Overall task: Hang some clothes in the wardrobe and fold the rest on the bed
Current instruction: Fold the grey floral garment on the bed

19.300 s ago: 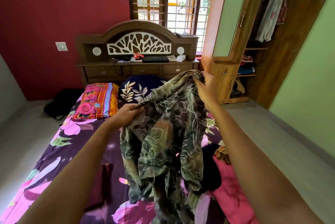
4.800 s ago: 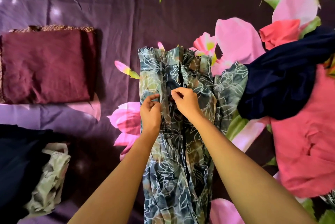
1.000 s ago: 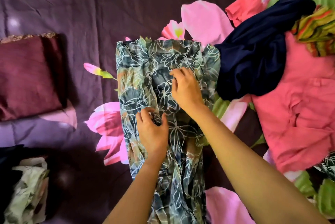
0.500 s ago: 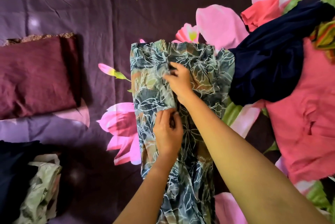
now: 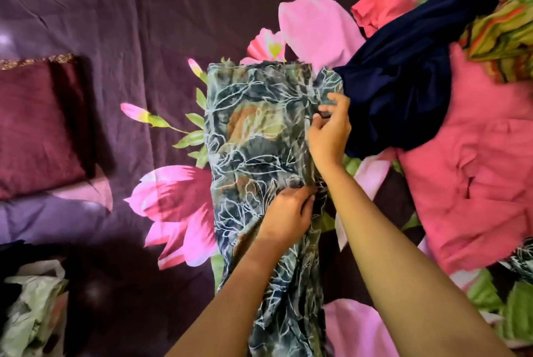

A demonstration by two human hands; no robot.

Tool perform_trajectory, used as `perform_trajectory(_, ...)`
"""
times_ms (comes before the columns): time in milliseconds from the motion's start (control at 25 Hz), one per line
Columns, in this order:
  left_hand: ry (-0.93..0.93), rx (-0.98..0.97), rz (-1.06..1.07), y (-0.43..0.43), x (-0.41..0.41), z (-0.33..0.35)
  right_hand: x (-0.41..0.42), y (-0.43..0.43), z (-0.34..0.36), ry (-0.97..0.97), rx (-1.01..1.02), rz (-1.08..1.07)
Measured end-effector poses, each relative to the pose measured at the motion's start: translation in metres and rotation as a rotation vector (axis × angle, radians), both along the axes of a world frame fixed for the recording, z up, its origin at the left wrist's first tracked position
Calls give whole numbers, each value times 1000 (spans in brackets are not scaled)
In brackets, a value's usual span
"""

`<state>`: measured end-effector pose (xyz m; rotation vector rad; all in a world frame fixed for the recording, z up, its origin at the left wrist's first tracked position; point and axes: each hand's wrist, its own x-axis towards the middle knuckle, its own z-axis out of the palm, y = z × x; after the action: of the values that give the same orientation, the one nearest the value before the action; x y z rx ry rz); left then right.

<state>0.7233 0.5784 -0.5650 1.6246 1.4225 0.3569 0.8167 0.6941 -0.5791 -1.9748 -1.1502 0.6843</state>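
- Printed garment (image 5: 259,131): flat on the bed (image 5: 144,24), touching navy garment (image 5: 403,82), now folded lengthwise.
- Left hand (image 5: 288,212), right hand (image 5: 328,128): shifted from centre to its right edge, both pinching fabric.
- Crosswise fold judged next.

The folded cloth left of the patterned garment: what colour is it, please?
The folded cloth is maroon, best in head view.

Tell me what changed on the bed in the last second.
Both hands shifted from the middle of the printed garment to its right edge, apparently drawing a layer across. The right hand now pinches the edge near the navy garment; the left hand pinches it lower down. The maroon folded cloth and pink garment stayed put.
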Motion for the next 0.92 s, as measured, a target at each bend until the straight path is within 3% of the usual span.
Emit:
perform_trajectory(120,3,-65,-88,-13,-12,-2,-12,-2,1,-329,191,173)
perform_trajectory(200,-5,-79,-167,-19,-13,-2,-19,-7,-4,-508,290,476)
perform_trajectory(320,-19,-68,-218,-34,-10,-2,-13,-25,-19,-541,39,815)
perform_trajectory(400,25,30,-189,-53,-13,-7,-5,-41,-23,-560,-146,840)
perform_trajectory(600,207,202,20,-108,-21,-6,2,-83,-12,-680,-80,830)
perform_trajectory(760,306,98,107,-148,-25,16,11,-146,-1,-625,-4,911)
perform_trajectory(920,253,32,55,-175,-33,22,18,-221,13,-434,-29,796)
